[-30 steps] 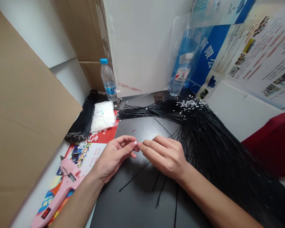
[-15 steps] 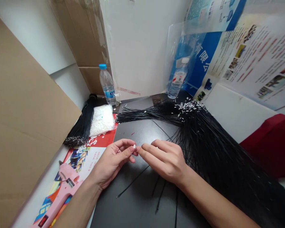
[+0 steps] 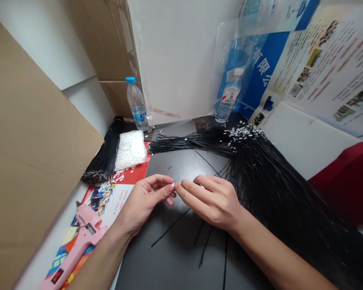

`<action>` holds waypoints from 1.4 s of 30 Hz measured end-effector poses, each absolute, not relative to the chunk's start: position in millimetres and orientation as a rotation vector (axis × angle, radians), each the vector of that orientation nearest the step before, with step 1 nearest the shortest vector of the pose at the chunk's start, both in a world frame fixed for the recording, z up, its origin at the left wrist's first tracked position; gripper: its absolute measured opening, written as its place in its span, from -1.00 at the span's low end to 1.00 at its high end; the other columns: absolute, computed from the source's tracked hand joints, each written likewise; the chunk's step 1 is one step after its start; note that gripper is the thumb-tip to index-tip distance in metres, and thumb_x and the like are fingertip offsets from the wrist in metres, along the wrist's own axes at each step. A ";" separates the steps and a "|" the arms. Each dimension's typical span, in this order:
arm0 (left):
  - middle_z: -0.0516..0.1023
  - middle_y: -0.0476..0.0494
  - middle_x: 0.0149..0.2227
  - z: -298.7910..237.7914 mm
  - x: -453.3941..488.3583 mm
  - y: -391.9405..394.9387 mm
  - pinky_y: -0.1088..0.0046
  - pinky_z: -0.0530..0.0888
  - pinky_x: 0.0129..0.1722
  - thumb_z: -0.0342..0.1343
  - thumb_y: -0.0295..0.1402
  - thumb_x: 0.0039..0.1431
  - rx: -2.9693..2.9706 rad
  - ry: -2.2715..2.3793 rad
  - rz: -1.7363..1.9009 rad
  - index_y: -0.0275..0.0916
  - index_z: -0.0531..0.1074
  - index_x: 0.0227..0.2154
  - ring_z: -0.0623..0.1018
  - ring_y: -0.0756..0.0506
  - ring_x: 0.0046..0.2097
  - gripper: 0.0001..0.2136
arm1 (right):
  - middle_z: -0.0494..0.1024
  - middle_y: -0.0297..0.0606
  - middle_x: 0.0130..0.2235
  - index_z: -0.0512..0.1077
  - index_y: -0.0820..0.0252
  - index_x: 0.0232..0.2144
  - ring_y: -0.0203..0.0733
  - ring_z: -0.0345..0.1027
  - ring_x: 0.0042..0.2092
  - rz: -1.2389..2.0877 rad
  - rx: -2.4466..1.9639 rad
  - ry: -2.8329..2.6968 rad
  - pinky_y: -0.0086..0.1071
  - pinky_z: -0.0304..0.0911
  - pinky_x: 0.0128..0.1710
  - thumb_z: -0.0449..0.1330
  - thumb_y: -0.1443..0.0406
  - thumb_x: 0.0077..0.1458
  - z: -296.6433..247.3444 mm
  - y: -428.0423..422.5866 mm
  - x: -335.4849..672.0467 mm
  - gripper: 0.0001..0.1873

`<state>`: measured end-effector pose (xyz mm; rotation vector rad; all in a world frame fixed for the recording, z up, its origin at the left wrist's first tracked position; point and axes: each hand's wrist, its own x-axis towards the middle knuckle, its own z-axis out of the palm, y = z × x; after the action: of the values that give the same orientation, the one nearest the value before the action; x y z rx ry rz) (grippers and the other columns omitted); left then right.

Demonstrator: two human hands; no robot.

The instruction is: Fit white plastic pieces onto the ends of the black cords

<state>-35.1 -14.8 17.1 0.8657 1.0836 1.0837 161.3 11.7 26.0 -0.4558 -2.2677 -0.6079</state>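
My left hand (image 3: 143, 201) is closed in a pinch, with a small white plastic piece (image 3: 173, 185) between thumb and forefinger. Against that piece rest the fingertips of my right hand (image 3: 213, 201), which is also closed, palm down. Whatever its thumb and forefinger grip is hidden beneath them. Another tiny white bit (image 3: 202, 186) shows among the right hand's fingers. Thin black wires (image 3: 169, 229) run out from under the right hand, their ends lying on the dark tabletop (image 3: 157, 270). A large heap of black wires (image 3: 269, 193) with white ends spreads to the right of that hand.
On the left lie a pink glue gun (image 3: 81, 241), a bag of white pieces (image 3: 130, 151) and another wire bundle (image 3: 101, 157). Behind stand two water bottles, one blue-capped (image 3: 136, 104), one white-capped (image 3: 229, 96). More wires (image 3: 187, 144) cross the back. Cardboard (image 3: 33, 153) rises at left.
The white piece has shifted slightly, with less of it showing between my fingertips. Both hands remain together in nearly the same pose. The whole view has moved a little.
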 end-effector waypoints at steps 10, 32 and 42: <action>0.58 -0.02 -0.51 14.0 -33.7 -14.8 0.54 0.44 -0.40 0.50 -0.19 -0.16 0.863 1.075 1.103 -0.30 0.58 -0.40 0.52 0.05 -0.48 -0.67 | 0.60 -0.28 -0.36 0.51 0.27 -0.31 -0.34 0.26 -0.43 -0.480 -0.507 -2.253 -0.36 0.11 -0.46 0.09 0.42 0.31 22.3 9.4 158.2 -0.79; 0.65 -0.10 -0.34 15.4 -31.1 -15.0 0.46 0.48 -0.30 0.46 -0.27 -0.10 0.948 1.126 1.170 -0.28 0.59 -0.31 0.56 0.01 -0.43 -0.70 | 0.56 -0.35 -0.42 0.43 0.19 -0.34 -0.35 0.37 -0.43 0.384 -1.075 -2.120 -0.47 0.19 -0.42 0.13 0.31 0.22 14.7 1.4 147.9 -0.89; 0.63 -0.09 -0.41 12.4 -29.9 -15.2 0.49 0.48 -0.29 0.49 -0.23 -0.16 0.870 1.081 1.074 -0.30 0.61 -0.43 0.56 0.01 -0.42 -0.71 | 0.51 -0.37 -0.48 0.42 0.21 -0.42 -0.39 0.32 -0.49 0.829 -1.009 -1.937 -0.54 0.21 -0.48 0.13 0.38 0.11 13.5 0.3 143.4 -0.92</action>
<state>-29.9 -15.2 12.4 0.8695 1.0811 1.0735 143.4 0.3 13.5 -1.0092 -1.9374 0.8293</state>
